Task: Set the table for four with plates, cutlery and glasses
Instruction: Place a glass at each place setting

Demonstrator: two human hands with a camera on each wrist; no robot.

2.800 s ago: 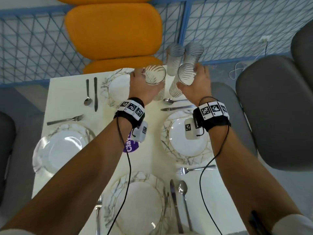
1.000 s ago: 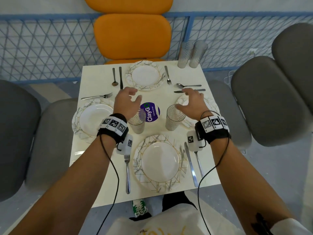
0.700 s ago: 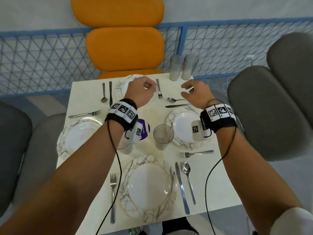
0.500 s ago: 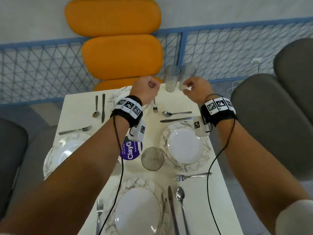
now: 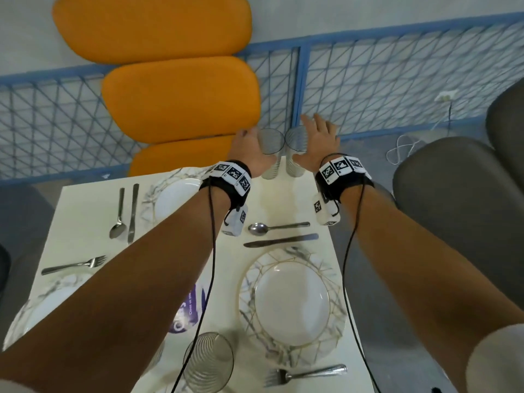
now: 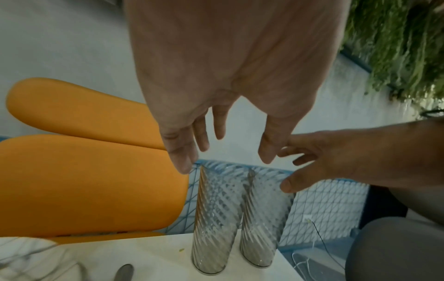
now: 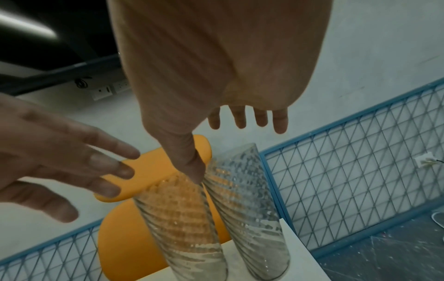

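Observation:
Two tall ribbed glasses stand side by side at the table's far right corner, the left glass [image 5: 269, 154] [image 6: 216, 218] [image 7: 185, 218] and the right glass [image 5: 295, 157] [image 6: 261, 218] [image 7: 252, 199]. My left hand [image 5: 249, 154] [image 6: 216, 144] hovers open beside the left glass's rim, fingers spread. My right hand [image 5: 317, 140] [image 7: 240, 136] is open over the right glass, its thumb down between the two rims. Neither hand grips anything. A third ribbed glass [image 5: 208, 361] stands near the table's middle. Marbled plates lie at the right [image 5: 292, 302], far [image 5: 175, 199] and left [image 5: 28, 307] seats.
A spoon [image 5: 272, 227] and knife [image 5: 280, 241] lie under my wrists, a fork [image 5: 306, 374] near the right plate. More cutlery [image 5: 126, 214] lies at the far left. An orange chair [image 5: 181, 100] and blue mesh fence [image 5: 397, 80] stand behind; a grey chair [image 5: 453, 222] stands to the right.
Both hands left the two glasses set down by the table's middle and reached forward to the far corner pair. Their curled fingers have spread open around the rims.

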